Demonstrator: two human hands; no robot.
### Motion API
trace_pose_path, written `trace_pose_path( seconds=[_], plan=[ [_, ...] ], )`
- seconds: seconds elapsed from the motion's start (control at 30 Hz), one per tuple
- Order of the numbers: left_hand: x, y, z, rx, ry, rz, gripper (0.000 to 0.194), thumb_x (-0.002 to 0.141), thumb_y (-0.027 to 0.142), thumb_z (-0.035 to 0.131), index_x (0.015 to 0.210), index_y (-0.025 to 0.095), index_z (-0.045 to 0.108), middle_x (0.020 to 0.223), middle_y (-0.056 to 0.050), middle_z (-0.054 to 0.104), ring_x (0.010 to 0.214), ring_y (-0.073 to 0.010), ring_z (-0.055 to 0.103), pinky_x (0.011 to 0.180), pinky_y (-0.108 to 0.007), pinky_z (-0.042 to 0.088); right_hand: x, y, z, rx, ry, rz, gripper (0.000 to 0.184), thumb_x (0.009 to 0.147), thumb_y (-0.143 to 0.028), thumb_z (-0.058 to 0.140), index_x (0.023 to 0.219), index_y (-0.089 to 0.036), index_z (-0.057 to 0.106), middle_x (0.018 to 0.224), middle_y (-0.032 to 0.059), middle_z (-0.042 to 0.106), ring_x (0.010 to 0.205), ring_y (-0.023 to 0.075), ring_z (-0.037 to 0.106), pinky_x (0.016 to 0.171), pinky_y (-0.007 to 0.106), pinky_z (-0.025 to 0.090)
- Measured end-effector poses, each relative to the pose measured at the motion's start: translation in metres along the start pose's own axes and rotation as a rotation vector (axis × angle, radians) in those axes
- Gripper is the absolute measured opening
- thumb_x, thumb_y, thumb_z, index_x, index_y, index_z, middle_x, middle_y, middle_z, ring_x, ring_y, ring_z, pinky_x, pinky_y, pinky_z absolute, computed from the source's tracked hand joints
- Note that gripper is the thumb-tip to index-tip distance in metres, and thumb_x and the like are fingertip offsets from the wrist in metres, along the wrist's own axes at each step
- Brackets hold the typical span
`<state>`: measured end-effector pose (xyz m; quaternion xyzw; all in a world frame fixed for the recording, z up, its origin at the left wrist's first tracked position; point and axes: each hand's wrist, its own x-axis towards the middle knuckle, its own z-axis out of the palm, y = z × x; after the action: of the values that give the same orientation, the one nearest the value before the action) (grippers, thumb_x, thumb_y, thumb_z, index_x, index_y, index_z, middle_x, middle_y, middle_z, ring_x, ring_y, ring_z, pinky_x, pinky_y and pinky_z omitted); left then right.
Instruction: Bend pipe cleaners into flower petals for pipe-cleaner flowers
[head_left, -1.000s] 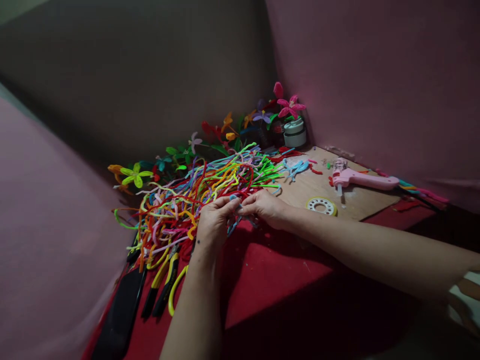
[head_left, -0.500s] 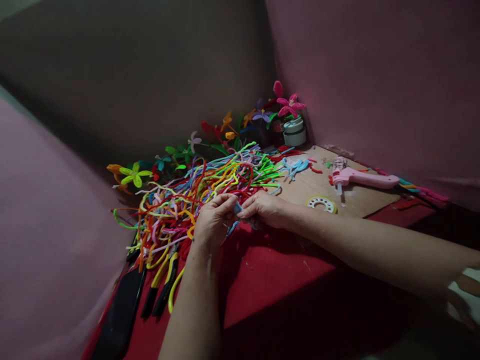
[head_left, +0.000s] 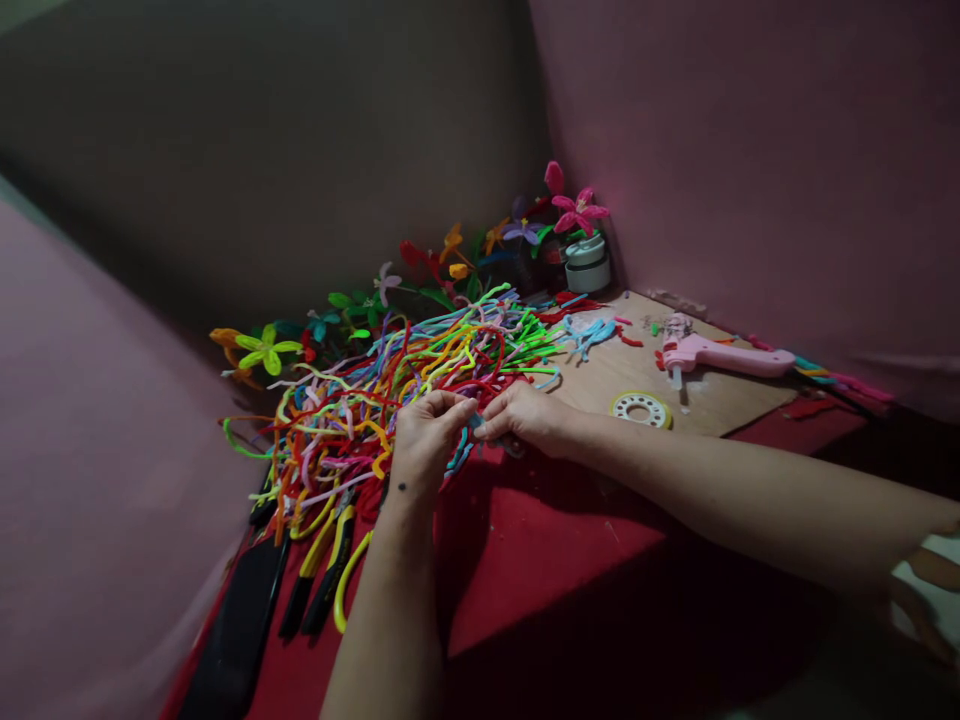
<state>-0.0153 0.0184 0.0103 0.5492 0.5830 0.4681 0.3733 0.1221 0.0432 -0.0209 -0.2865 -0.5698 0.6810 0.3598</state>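
Note:
My left hand point(head_left: 424, 440) and my right hand point(head_left: 525, 415) meet fingertip to fingertip over the red cloth point(head_left: 555, 560). Both pinch a light blue pipe cleaner point(head_left: 461, 455), whose loose end hangs down below my left fingers. Just behind my hands lies a big tangled heap of coloured pipe cleaners point(head_left: 390, 390). Both hands are closed on the blue piece.
Finished pipe-cleaner flowers point(head_left: 574, 210) stand in the back corner beside a tape roll stack point(head_left: 587, 265). A pink glue gun point(head_left: 720, 355) and a flat tape ring point(head_left: 640, 408) lie on a wooden board point(head_left: 720, 400). Yellow-handled pliers point(head_left: 322, 570) lie at the left front. Walls close in on both sides.
My hands have stayed in place, with the fingers shifting slightly on the blue pipe cleaner. Its dangling end now sits a little lower by my left hand.

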Motion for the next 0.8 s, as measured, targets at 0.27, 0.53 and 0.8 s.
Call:
trace_pose_path(
  seconds=[0.27, 0.53, 0.8],
  plan=[
    [-0.0038, 0.008, -0.0014, 0.116, -0.072, -0.02, 0.021, 0.062, 0.032, 0.066, 0.059, 0.013, 0.055, 0.041, 0.005, 0.046, 0.035, -0.0042, 0.034, 0.037, -0.018, 0.024, -0.0023, -0.0013, 0.0009, -0.068, -0.061, 0.009, 0.023, 0.061, -0.025, 0.062, 0.046, -0.014, 0.049, 0.035, -0.0064, 0.04, 0.031, 0.0045, 0.032, 0.034, 0.021, 0.023],
    [-0.0011, 0.0024, 0.0021, 0.222, -0.037, 0.061, 0.022, 0.064, 0.033, 0.062, 0.054, 0.014, 0.055, 0.04, 0.005, 0.046, 0.037, -0.0052, 0.036, 0.039, -0.019, 0.027, 0.0005, 0.0028, -0.0008, -0.083, -0.053, -0.008, 0.026, 0.059, -0.026, 0.066, 0.045, -0.014, 0.049, 0.033, -0.0068, 0.04, 0.029, 0.0042, 0.031, 0.033, 0.02, 0.021],
    [-0.0021, 0.0037, 0.0039, -0.061, -0.011, -0.031, 0.028, 0.067, 0.041, 0.062, 0.069, 0.014, 0.055, 0.039, 0.008, 0.04, 0.032, -0.0038, 0.03, 0.033, -0.017, 0.02, 0.0037, -0.0021, -0.0027, 0.01, 0.07, -0.035, 0.025, 0.059, -0.027, 0.067, 0.048, -0.013, 0.05, 0.036, -0.0062, 0.041, 0.033, 0.0043, 0.03, 0.036, 0.022, 0.019]
  ],
)
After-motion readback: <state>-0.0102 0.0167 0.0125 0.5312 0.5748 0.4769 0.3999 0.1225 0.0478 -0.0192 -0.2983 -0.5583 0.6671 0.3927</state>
